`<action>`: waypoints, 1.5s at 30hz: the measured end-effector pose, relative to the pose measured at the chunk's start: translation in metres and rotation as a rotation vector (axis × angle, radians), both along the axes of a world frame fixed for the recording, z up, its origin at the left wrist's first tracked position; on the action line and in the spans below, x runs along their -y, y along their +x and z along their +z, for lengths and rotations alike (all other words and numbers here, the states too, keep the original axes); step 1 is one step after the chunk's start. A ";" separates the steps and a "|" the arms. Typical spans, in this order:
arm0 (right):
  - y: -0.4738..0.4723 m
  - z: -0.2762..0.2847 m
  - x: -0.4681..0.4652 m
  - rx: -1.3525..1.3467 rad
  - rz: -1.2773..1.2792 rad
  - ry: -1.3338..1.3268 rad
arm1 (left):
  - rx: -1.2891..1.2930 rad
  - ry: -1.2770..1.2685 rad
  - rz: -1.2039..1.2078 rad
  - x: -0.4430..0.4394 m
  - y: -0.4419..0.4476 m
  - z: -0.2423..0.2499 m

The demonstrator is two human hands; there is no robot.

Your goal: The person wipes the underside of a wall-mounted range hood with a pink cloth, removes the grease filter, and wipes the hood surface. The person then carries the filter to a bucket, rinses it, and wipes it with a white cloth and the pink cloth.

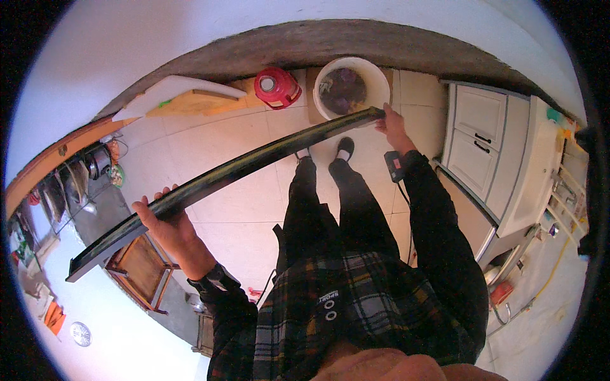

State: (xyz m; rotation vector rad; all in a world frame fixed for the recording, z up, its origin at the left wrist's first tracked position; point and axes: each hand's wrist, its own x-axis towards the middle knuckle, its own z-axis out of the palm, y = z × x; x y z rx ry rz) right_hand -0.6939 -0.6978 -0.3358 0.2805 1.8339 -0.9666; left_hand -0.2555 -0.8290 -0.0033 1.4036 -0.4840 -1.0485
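A long, narrow dark tray (267, 156) with raised edges slants across the view, held above the floor. Yellowish streaks and dark smears run along its inside. My left hand (174, 233) grips it towards its lower-left part, thumb on the near side and fingertips showing past the far edge. At the upper-right end, my right hand (394, 128) clasps the corner. That end overlaps the near rim of a white bucket (379, 88) in the view; whether they touch, I cannot tell. Dark, mixed matter (342, 93) lies inside the bucket.
Left of the bucket stands a red thermos flask (276, 90). Boards (186, 90) lean along the wall. White cabinets (476, 138) line the right side. A wooden chair or stool (143, 269) is at lower left. Beside my right forearm hangs a small black corded box (393, 166).
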 end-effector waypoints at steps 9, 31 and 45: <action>0.010 0.007 0.001 -0.007 -0.018 -0.090 | 0.080 0.015 0.002 0.020 -0.009 0.008; 0.001 0.028 0.017 0.063 -0.197 -0.268 | 0.179 0.180 -0.036 0.039 -0.002 0.011; -0.030 0.025 -0.180 0.048 -0.288 -0.100 | 0.130 0.201 -0.163 0.030 -0.010 0.008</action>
